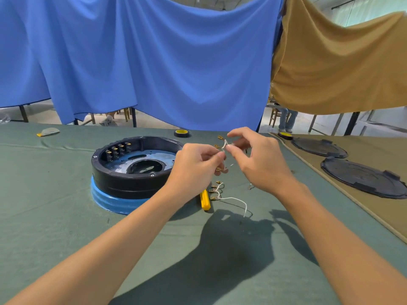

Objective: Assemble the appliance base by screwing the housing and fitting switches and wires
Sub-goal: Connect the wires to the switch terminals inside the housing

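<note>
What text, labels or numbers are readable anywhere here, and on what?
None readable.
Black housing: no label or marking visible.
Switches inside its rim: any print too small to tell.
Yellow tool: no text visible.
Tape roll: no text visible.
Black covers on the brown cloth: moulded detail only, nothing legible.
White wire pinched between left hand and right hand: unmarked.

Open green table [55, 205] lies left and near. The housing [130, 170] blocks the centre-left; loose wires [229, 198] and a yellow tool [205, 202] clutter its right side. Two black covers [363, 179] occupy the far right.
</note>
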`<state>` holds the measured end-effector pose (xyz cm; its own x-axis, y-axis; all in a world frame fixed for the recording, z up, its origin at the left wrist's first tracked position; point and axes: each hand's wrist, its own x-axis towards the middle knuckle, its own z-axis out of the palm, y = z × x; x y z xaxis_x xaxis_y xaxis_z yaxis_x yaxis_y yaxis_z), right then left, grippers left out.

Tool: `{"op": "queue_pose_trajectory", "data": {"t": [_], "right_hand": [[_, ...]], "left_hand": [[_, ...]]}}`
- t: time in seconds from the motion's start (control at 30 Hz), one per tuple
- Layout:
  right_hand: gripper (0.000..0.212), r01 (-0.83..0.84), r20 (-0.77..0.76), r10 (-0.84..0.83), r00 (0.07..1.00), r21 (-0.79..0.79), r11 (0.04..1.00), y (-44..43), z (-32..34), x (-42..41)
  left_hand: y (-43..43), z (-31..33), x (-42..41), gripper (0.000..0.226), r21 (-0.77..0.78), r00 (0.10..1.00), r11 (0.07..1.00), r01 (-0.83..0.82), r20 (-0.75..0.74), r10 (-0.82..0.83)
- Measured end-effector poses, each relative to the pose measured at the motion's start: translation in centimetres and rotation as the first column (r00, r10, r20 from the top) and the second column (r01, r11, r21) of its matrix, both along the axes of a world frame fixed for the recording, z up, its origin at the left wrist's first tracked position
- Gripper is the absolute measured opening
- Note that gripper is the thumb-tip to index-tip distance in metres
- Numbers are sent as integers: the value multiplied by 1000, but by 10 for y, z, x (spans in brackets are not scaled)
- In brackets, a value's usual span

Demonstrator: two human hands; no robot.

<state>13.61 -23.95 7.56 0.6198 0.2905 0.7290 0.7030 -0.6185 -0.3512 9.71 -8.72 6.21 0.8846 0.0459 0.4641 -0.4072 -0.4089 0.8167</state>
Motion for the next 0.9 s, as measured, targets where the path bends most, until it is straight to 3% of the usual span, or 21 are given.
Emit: {"op": "queue_pose_trajectory", "data": {"t": [0.13,0.23,0.3,0.37,0.43,0.5,0.63,0.77,0.9], "right_hand": [[13,-38,-111,37,993,-3,999,16,5,2],[10,68,-166,-69,984,-17,998,26,2,7],[13,110,-330,-134,935,-90,990,32,-5,10],[19,90,-514,-175,839,-187,978,37,-12,8],[27,30,-574,-234,784,-342,939,41,-19,2],[32,-10,-566,-291,771,-469,883,47,-23,-3],[34,27,-548,-336,766,-495,868,60,-29,-11],[16,94,-519,-394,758,-512,854,64,-22,-14],[23,163,-503,-399,766,-448,879,38,-4,-7]], "left_hand": [[22,8,-4,25,209,995,977,-36,97,16],[50,14,-1,46,407,983,899,-160,143,110],[72,9,4,58,583,940,739,-337,248,233],[87,-6,5,69,695,903,577,-429,347,255],[93,-26,1,69,764,864,404,-503,450,225],[96,-42,-2,59,749,804,296,-593,569,172],[95,-51,1,47,637,696,308,-707,703,144],[94,-52,-1,46,627,701,342,-699,696,155],[94,-53,-1,45,619,703,365,-695,692,165]]}}
